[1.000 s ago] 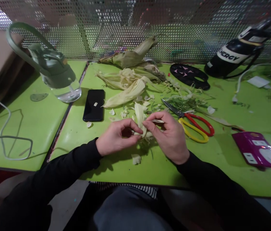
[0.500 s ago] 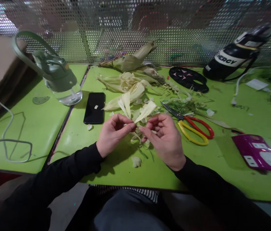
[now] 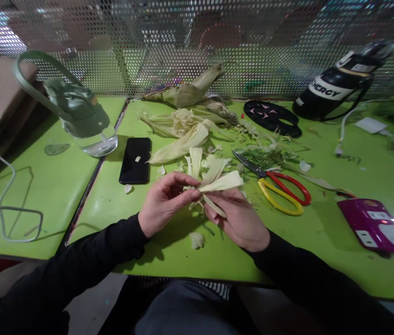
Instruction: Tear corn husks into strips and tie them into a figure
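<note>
My left hand [image 3: 164, 202] pinches the base of a small bunch of pale corn-husk strips [image 3: 214, 179] just above the green table [image 3: 179, 251]. The strips fan out up and to the right. My right hand [image 3: 239, 218] lies palm up under the bunch, its fingers curled round the lower strips. Both sleeves are black. A pile of whole corn husks [image 3: 186, 125] lies beyond the hands, with small husk scraps [image 3: 197, 239] scattered around them.
Red-and-yellow scissors [image 3: 277, 184] lie right of my hands, a black phone [image 3: 136, 159] to the left. A green-lidded water jug [image 3: 81, 118], a magenta power strip [image 3: 378, 225], a black sports bottle [image 3: 336, 83] and a grey cable [image 3: 6, 209] also sit here. A perforated metal screen [image 3: 197, 42] closes the back.
The husk strips have spread out and swung right. My right hand turned palm up beneath them and dropped lower. My left hand kept its pinch.
</note>
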`<control>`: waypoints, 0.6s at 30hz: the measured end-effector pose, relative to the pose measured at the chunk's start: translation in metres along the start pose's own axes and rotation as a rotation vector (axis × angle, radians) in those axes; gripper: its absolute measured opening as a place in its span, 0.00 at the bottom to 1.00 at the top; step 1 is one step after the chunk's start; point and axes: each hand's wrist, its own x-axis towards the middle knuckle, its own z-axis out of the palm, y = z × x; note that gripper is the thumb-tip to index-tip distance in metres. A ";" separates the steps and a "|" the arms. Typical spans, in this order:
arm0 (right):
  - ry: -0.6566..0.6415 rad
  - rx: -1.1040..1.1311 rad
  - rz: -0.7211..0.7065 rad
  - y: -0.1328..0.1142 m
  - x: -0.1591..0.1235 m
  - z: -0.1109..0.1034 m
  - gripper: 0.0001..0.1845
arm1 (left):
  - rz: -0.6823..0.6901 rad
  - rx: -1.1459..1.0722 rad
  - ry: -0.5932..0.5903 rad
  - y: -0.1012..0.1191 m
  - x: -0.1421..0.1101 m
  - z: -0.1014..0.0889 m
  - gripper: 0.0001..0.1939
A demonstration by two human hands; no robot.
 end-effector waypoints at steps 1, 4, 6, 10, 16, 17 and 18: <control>0.020 -0.031 -0.005 0.000 -0.001 0.001 0.14 | 0.002 0.031 -0.001 -0.001 0.000 -0.001 0.11; 0.091 -0.134 -0.033 0.002 -0.004 0.003 0.16 | 0.043 0.164 -0.044 -0.001 -0.002 -0.005 0.10; 0.117 -0.188 -0.075 0.003 -0.007 0.003 0.16 | 0.102 0.254 -0.076 0.000 -0.003 -0.007 0.09; 0.106 -0.449 -0.235 0.006 -0.009 0.002 0.12 | 0.114 0.266 -0.035 0.003 -0.005 -0.003 0.05; 0.149 -0.974 -0.713 0.011 -0.003 -0.006 0.05 | -0.238 -0.141 0.038 0.004 -0.005 0.007 0.12; 0.159 -1.093 -0.844 0.010 -0.001 -0.008 0.05 | -0.286 -0.191 0.042 0.004 -0.005 0.007 0.13; 0.163 -1.212 -0.982 0.008 -0.001 -0.010 0.05 | -0.318 -0.225 0.043 0.003 -0.004 0.007 0.14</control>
